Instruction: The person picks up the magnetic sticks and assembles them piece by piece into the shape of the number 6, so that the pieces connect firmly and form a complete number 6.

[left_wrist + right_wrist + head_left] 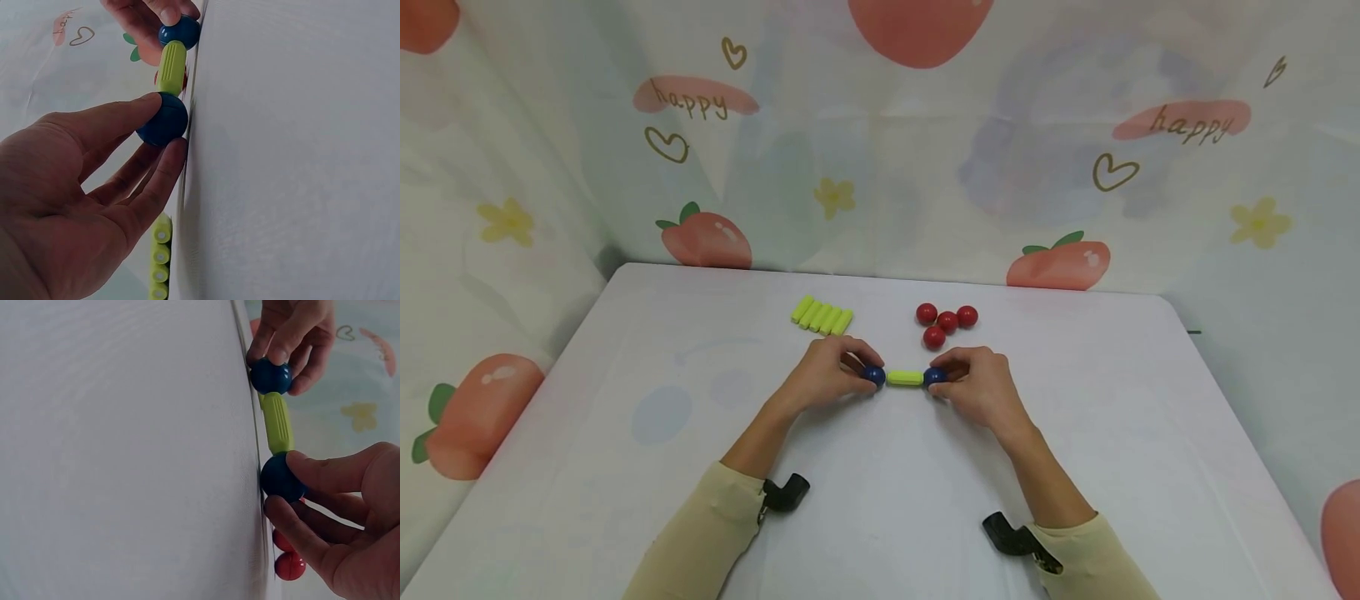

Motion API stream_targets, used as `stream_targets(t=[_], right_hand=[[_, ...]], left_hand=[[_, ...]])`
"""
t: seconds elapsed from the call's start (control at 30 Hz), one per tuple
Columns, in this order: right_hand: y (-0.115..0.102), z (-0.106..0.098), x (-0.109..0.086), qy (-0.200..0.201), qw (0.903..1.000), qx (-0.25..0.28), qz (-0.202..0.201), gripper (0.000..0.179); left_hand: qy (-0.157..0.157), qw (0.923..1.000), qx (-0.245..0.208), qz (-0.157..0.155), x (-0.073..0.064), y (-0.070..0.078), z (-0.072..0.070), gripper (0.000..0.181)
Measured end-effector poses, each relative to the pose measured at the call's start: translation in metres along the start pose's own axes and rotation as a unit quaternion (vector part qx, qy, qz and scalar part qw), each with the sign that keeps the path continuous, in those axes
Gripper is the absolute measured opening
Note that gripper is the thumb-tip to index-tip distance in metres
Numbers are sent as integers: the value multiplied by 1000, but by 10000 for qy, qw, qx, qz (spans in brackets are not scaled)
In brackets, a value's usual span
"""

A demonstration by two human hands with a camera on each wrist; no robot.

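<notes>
A yellow-green rod (pixel 905 378) lies level between two blue balls, its ends meeting them in both wrist views. My left hand (pixel 829 372) pinches the left blue ball (pixel 165 120) between thumb and fingers. On the other side, my right hand (pixel 981 385) grips the right blue ball (pixel 281 477) the same way. Both balls are partly hidden by fingers in the head view. The joined piece is at the tabletop, near the middle of the white table (pixel 880 500).
Behind my left hand, several yellow-green rods (pixel 822 316) lie side by side in a row. Several red balls (pixel 947 322) are grouped beyond my right hand. A printed curtain (pixel 880 150) hangs behind the table's far edge. Each sleeve carries a black wrist mount (pixel 786 493).
</notes>
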State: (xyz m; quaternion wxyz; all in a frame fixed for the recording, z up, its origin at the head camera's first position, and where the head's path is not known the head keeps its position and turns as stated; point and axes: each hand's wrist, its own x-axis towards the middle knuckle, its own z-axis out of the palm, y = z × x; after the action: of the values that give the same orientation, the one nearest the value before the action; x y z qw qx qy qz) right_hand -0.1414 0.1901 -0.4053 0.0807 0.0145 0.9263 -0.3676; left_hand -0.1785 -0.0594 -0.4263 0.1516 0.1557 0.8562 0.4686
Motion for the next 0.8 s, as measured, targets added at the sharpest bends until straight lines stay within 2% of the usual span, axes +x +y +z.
stream_targets(t=[0.8], right_hand=[[-2,2,1,-16,10000,-64,16,35]], left_hand=[[-18,10000,72,-23,0,-1,0,30]])
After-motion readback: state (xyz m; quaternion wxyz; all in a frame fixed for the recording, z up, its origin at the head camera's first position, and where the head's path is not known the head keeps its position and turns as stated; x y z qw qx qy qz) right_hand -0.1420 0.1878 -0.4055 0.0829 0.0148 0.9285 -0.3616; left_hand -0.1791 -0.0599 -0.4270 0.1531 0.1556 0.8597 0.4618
